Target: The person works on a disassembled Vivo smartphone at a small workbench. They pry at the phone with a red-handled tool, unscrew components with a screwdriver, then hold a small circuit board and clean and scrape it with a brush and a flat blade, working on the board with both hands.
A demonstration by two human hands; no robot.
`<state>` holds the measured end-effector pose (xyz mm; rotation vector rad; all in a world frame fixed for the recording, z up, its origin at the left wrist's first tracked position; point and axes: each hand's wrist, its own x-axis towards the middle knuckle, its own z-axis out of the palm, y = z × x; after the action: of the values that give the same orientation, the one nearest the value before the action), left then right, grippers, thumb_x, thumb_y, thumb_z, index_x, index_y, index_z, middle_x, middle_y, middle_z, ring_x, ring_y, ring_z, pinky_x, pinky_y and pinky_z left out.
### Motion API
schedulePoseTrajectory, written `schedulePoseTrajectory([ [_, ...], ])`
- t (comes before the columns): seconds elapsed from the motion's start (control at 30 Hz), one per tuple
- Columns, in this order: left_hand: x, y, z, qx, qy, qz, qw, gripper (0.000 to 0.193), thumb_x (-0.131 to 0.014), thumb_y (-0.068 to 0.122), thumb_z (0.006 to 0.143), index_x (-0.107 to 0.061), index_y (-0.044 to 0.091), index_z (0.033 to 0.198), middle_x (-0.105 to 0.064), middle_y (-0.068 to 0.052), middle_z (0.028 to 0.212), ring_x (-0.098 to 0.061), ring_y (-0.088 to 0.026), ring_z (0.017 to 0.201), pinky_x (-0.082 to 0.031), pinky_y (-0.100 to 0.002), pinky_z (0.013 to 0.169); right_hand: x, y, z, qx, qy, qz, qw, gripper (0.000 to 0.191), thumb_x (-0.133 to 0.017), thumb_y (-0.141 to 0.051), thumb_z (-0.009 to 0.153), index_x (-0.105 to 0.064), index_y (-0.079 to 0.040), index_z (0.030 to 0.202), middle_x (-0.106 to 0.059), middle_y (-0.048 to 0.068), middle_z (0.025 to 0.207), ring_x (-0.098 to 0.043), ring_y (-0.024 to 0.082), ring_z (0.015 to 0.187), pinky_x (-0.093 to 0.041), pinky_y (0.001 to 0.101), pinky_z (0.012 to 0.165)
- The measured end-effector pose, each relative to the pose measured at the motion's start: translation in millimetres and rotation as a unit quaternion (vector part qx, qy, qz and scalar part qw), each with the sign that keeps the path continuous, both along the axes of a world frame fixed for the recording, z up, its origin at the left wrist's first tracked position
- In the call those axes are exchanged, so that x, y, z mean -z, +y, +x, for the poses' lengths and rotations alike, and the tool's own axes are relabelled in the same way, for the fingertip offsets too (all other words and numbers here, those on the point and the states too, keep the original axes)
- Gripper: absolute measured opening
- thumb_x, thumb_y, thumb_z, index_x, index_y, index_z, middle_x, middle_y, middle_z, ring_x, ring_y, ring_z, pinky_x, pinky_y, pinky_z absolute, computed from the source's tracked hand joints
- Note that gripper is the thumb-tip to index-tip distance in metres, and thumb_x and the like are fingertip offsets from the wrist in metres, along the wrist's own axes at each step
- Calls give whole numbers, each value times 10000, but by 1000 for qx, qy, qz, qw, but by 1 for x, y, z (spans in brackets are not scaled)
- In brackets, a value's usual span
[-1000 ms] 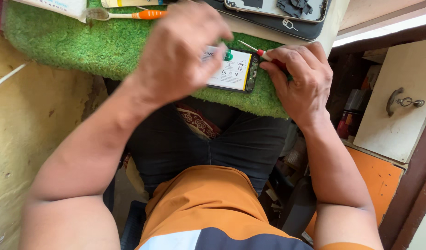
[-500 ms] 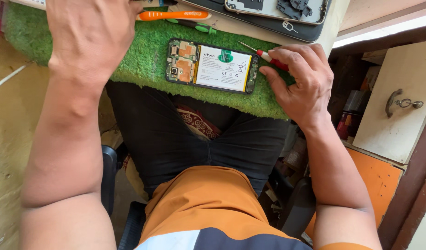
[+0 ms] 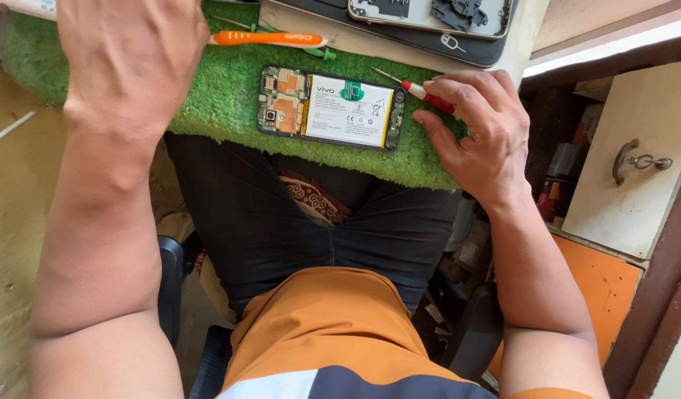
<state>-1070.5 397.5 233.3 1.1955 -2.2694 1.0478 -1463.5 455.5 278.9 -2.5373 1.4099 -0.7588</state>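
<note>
Here, a red-handled screwdriver (image 3: 428, 94) was gripped in the right hand (image 3: 473, 137) at 3 o'clock of the opened phone (image 3: 330, 108), which lay on the green turf mat (image 3: 207, 96). The left hand (image 3: 130, 55) was raised, its grip undeterminable. The tip should be kept square. The mat's near edge was close; open room lay at 9 o'clock.

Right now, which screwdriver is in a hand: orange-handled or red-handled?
The red-handled screwdriver, gripped by the right hand beside the opened phone. The orange-handled screwdriver lies untouched on the green turf mat.
</note>
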Motion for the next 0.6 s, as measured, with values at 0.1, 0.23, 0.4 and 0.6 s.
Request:
schedulePoseTrajectory([
  [0.1,-4,0,2,-17,-5,-10,1000,236,-556,11,1023,-584,8,1257,-524,-82,1038,-541,-189,895,-447,-332,784,1,0,-4,-4,4,0,1000,279,-905,-123,972,-717,-56,1166,-715,68,1169,-645,257,1054,-552,382,908],
  [0.23,-24,9,-3,-29,-10,-13,999,214,-575,30,995,-622,24,1204,-546,-69,1015,-545,-174,874,-432,-328,774,1,0,-7,5,3,6,1000,287,-908,-137,976,-722,-71,1184,-712,62,1180,-640,254,1045,-547,383,927],
  [0.4,-55,25,-41,98,92,68,989,155,-623,14,985,-688,39,1124,-610,-56,1023,-560,-169,931,-427,-356,822,-17,2,-1,13,-27,-69,997,303,-911,-124,994,-727,-74,1230,-703,66,1210,-618,262,1073,-507,371,919],
  [0.6,-79,43,-120,328,207,167,907,187,-710,142,948,-716,12,1083,-666,-76,1043,-603,-246,1062,-451,-394,968,-37,19,12,-15,-47,-105,993,332,-921,-204,905,-756,-45,1146,-733,81,1076,-590,270,923,-475,364,792],
])
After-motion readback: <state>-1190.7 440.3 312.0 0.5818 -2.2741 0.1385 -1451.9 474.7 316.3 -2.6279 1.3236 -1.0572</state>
